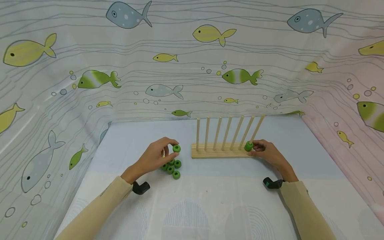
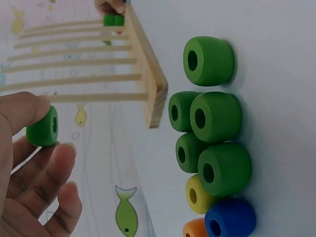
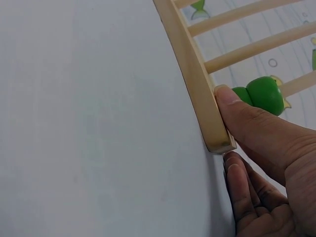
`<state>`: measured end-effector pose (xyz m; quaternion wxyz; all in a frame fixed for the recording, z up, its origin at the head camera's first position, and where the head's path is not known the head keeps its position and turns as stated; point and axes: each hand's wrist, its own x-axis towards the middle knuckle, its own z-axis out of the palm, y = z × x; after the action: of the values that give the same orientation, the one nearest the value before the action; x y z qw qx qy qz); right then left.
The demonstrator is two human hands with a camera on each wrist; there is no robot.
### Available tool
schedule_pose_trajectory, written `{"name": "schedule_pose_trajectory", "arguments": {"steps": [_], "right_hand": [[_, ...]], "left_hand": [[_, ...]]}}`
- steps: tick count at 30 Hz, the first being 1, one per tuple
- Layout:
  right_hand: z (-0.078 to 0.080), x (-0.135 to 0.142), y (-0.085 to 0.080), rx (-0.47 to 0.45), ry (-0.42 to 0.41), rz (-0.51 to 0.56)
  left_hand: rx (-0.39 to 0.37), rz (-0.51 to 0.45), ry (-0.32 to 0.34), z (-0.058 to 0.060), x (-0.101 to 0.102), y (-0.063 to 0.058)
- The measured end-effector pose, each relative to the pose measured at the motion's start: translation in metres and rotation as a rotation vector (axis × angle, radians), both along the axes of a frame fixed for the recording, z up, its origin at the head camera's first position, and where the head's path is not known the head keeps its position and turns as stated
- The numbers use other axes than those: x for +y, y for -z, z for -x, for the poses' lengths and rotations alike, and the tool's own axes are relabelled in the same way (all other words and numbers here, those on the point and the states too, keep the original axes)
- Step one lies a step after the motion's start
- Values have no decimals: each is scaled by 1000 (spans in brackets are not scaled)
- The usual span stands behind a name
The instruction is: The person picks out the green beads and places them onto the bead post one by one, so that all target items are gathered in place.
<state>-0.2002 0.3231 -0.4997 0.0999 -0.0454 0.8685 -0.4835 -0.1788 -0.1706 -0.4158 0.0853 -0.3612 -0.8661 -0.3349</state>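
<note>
My left hand (image 1: 159,155) pinches a round green bead (image 2: 37,131) between thumb and fingertips. It is raised above a cluster of loose green beads (image 2: 224,118) on the table. A wooden peg rack (image 1: 216,154) stands to the right, with a row of several upright pegs on a long flat base. My right hand (image 1: 267,152) grips the right end of that base, its thumb on the wood and its other fingers curled past the end. Two green beads (image 3: 266,96) are stacked on the rightmost peg, close to the thumb.
A yellow bead (image 2: 203,201), a blue bead (image 2: 239,217) and an orange bead (image 2: 197,228) lie behind the green cluster in the left wrist view. A pale cloth (image 1: 210,190) covers the table. A fish-patterned sheet (image 1: 192,80) walls in the back and sides.
</note>
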Motion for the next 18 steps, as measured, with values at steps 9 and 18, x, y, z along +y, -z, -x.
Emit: {"name": "schedule_pose_trajectory", "arguments": {"steps": [9,18], "right_hand": [[0,-2,-1,5,10,-3],[0,-2,-1,3,10,-1]], "left_hand": [[67,-10,0,6,7,-4],[91,-13,-6,12,11,-12]]}}
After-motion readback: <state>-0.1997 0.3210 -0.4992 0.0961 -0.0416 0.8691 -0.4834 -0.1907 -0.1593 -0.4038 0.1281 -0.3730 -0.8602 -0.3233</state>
